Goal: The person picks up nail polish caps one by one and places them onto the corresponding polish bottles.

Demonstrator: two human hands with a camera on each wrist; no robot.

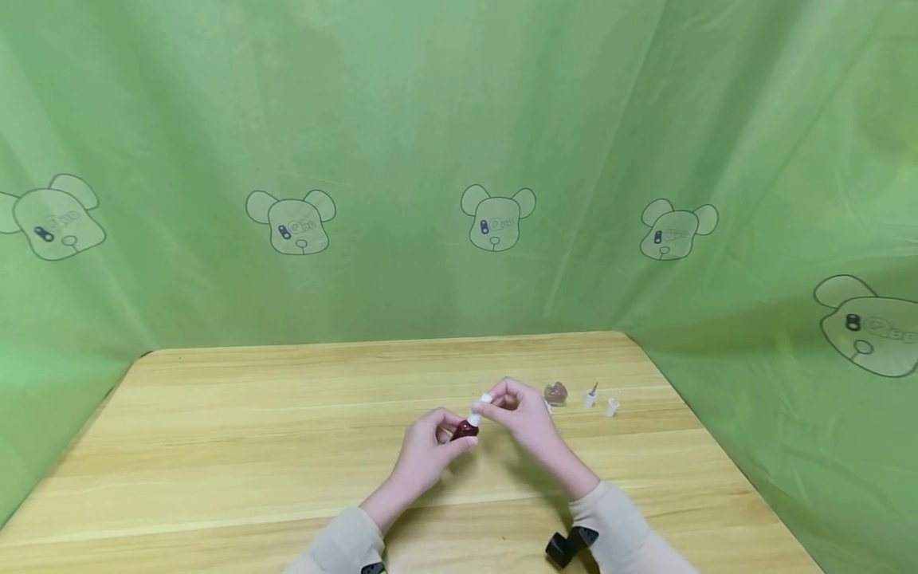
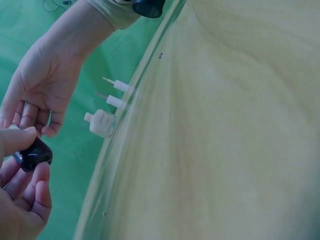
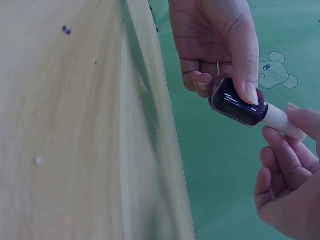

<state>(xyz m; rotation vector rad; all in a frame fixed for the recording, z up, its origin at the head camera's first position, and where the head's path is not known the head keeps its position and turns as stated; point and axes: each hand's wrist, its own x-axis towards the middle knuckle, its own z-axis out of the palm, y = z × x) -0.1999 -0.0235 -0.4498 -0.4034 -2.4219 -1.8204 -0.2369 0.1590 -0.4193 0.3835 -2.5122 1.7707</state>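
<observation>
Dark red bottle [image 1: 464, 431] held above table [image 1: 287, 446], left hand [image 1: 423, 450] gripping its body between thumb and fingers. Right hand [image 1: 527, 416] just right of bottle, pinching its white cap [image 3: 280, 121]; cap appears on neck, loosening or tightening cannot tell. Farther right of bottle: two loose caps [image 1: 611, 407], brushes up, already off. Beyond and right: pale bottle [image 2: 102, 124], uncapped. Left undone, seemingly: dark bottle's cap, pale bottle's closing.

Held bottle [image 1: 466, 430]: dark red
Bottle cap [image 3: 280, 121]: white
Table [image 1: 251, 446]: light brown with wood grain
Curtain [image 1: 402, 119]: green, with outlined bear heads
Sleeves [image 1: 622, 518]: beige
</observation>
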